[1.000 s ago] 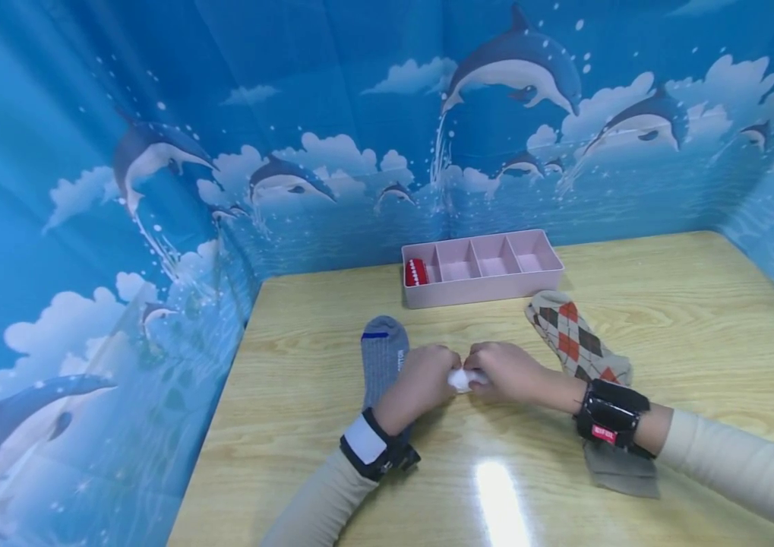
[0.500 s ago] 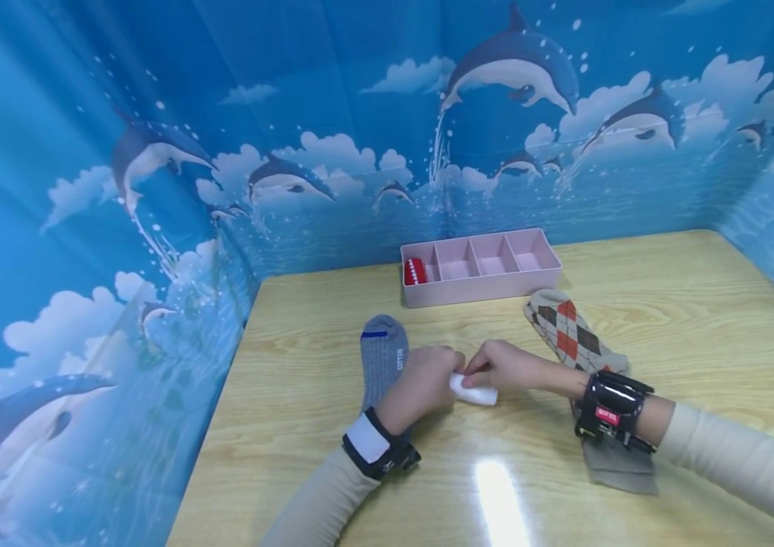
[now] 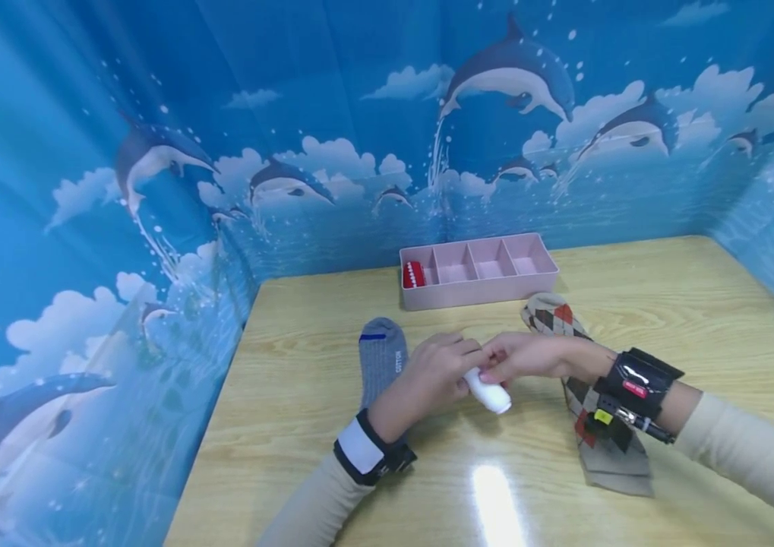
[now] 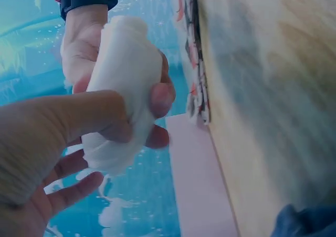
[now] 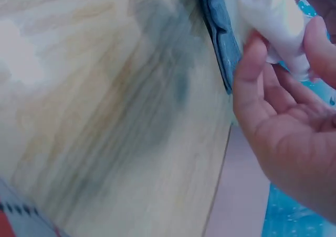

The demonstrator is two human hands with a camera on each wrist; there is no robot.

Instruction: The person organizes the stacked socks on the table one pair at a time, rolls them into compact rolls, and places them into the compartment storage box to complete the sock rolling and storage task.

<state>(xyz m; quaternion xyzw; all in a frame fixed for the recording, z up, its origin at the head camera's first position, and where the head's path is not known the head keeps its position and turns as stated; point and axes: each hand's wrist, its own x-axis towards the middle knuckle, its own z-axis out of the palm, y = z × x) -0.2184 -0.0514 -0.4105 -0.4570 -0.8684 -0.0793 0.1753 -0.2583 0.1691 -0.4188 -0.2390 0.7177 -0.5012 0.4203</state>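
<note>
Both hands hold a rolled white sock (image 3: 490, 392) above the table. My left hand (image 3: 437, 370) grips its upper left end; in the left wrist view the thumb lies across the white roll (image 4: 123, 64). My right hand (image 3: 523, 355) pinches it from the other side, with thumb and fingers on the roll (image 5: 278, 22) in the right wrist view. Partly under the left forearm lies a grey sock (image 3: 381, 361) with a blue stripe. An argyle sock (image 3: 554, 313) in beige, brown and red stretches beneath the right wrist, which hides part of it.
At the back of the wooden table (image 3: 298, 334) stands a pink divided box (image 3: 482, 295). Its leftmost compartment holds a red rolled item (image 3: 414, 275) with a white pattern. A blue dolphin curtain (image 3: 332, 190) rises behind and along the sides.
The white roll has turned and now sticks out further toward the lower right. My right hand has rotated, its wrist turning palm-side, while the left hand has shifted slightly right.
</note>
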